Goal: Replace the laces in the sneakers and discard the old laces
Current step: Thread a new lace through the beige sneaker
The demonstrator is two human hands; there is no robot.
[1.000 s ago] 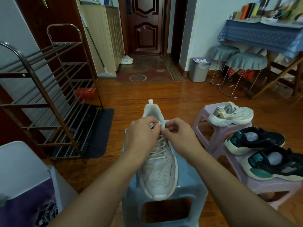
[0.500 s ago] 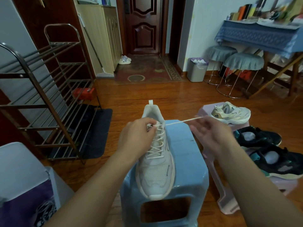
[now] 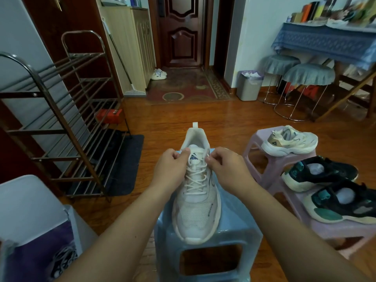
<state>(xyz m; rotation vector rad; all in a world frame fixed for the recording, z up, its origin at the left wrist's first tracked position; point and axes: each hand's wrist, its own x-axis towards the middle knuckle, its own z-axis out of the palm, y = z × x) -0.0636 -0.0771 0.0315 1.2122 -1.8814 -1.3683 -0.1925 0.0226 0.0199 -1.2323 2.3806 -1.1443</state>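
Note:
A white sneaker (image 3: 196, 208) stands on a light blue plastic stool (image 3: 240, 231), toe toward me, with a cream lace (image 3: 196, 181) crossed through its eyelets. My left hand (image 3: 169, 168) grips the sneaker's collar at the top left eyelets. My right hand (image 3: 227, 168) pinches the lace end at the top right eyelet. A matching pale sneaker (image 3: 289, 142) sits on a pink stool (image 3: 252, 157) to the right. Two black and teal sneakers (image 3: 319, 171) (image 3: 345, 202) rest on a second pink stool (image 3: 350, 228).
A metal shoe rack (image 3: 61, 123) stands at the left on a dark mat (image 3: 122, 165). A grey waste bin (image 3: 249, 85) stands by the far wall. A white box with a purple bag (image 3: 34, 231) sits at my lower left. Covered round stools (image 3: 307, 76) and a table are at the right.
My right hand, which had drawn the lace out to the right, has come back to the top right eyelet. The lace no longer stretches sideways. My left hand stays at the collar.

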